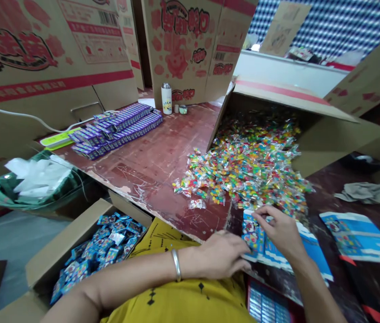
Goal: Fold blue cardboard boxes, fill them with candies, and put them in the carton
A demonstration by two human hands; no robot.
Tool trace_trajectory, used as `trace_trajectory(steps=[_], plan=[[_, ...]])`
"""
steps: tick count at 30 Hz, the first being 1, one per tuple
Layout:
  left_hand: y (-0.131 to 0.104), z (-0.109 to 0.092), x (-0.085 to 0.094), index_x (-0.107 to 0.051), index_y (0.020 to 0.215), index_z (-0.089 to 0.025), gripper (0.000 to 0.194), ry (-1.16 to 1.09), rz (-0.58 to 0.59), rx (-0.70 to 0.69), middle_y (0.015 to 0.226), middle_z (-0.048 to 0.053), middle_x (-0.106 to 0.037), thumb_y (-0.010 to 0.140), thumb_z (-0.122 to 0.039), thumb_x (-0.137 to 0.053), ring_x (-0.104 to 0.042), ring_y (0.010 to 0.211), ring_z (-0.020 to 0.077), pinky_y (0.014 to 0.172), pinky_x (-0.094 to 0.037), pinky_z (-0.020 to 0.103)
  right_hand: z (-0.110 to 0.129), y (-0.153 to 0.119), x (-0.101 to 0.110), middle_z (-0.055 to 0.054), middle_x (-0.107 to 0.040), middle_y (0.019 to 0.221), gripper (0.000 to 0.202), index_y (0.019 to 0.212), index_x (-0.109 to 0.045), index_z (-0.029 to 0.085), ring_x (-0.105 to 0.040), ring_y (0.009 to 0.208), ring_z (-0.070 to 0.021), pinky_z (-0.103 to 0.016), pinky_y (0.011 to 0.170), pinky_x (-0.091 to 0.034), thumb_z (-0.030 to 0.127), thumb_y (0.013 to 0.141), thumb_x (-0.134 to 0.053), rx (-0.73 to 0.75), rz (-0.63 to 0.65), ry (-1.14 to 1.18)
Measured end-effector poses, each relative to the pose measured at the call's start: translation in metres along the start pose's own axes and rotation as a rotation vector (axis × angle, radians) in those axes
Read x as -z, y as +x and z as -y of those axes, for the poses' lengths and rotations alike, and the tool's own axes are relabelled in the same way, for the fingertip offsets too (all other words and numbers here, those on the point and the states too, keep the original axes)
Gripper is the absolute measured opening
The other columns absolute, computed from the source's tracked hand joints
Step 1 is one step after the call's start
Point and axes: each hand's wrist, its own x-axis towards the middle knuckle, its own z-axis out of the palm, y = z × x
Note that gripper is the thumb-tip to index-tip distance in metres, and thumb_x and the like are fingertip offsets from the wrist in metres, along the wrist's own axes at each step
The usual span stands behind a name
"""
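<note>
My right hand point(279, 229) pinches the upper edge of a small blue printed carton point(251, 231) between thumb and fingers. Beside the carton's lower left edge is my left hand point(225, 254), blurred, with a silver bangle at the wrist; whether its fingers grip the carton I cannot tell. More flat blue cartons point(312, 251) lie overlapped under and behind my right hand. Just beyond both hands, a heap of clear-wrapped colourful candies point(253, 170) spills out of a cardboard box point(324, 139) tipped on its side.
Purple small boxes point(119, 128) stand in rows at the far left, near a white flask point(166, 98). Below the table edge, an open carton point(72, 233) holds filled blue packets point(109, 242). A flat blue stack point(361, 237) and a grey cloth point(364, 192) lie right.
</note>
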Motion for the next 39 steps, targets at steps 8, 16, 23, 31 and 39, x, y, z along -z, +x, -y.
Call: trace_trajectory(steps=[8,16,23,31,39], plan=[[-0.002,0.004,0.028,-0.032,0.142,-0.015,0.077,0.039,-0.439,0.28,0.14,0.017,-0.046,0.079,-0.039,-0.069,-0.043,0.13,0.03,0.11,-0.036,0.045,0.062,0.01,-0.021,0.004,-0.051,0.055,0.029,0.074,-0.056,0.02,-0.045,0.044,-0.0108,-0.022,0.043,-0.034,0.046,0.081,-0.067,-0.324,-0.037,0.656],[-0.004,0.017,0.053,-0.048,0.135,-0.017,0.066,-0.645,-0.442,0.345,0.133,0.012,-0.057,0.077,-0.034,-0.073,-0.054,0.121,0.0262,0.106,-0.04,0.041,0.064,0.011,-0.028,0.0,-0.058,0.059,0.042,0.067,-0.061,0.019,-0.052,0.055,-0.0149,-0.026,0.054,-0.039,0.048,0.094,-0.047,-0.145,0.142,0.486],[-0.003,0.029,0.057,-0.056,0.129,-0.015,0.061,-1.295,-0.402,0.289,0.132,0.015,-0.058,0.075,-0.035,-0.076,-0.053,0.124,0.0278,0.11,-0.035,0.042,0.074,0.005,-0.019,-0.005,-0.065,0.112,0.025,0.112,-0.065,0.026,-0.061,0.098,-0.0219,-0.032,0.081,-0.048,0.037,0.093,-0.053,-0.023,-0.015,0.463],[-0.018,0.023,0.07,-0.059,0.128,-0.015,0.053,-1.453,-0.262,0.235,0.111,0.014,-0.067,0.081,-0.037,-0.07,-0.065,0.094,0.0209,0.085,-0.049,0.031,0.095,0.008,-0.016,-0.002,-0.059,0.084,0.036,0.127,-0.055,0.025,-0.057,0.072,-0.0159,-0.027,0.063,-0.046,0.035,0.092,-0.055,0.055,0.286,0.51],[-0.03,0.024,0.086,-0.063,0.123,-0.016,0.051,-1.369,-0.237,0.268,0.11,0.012,-0.067,0.078,-0.04,-0.071,-0.065,0.092,0.0198,0.084,-0.048,0.029,0.098,0.0,-0.022,0.001,-0.061,0.079,0.052,0.142,-0.041,0.028,-0.054,0.069,-0.0152,-0.027,0.065,-0.045,0.034,0.092,-0.055,0.023,0.416,0.612]])
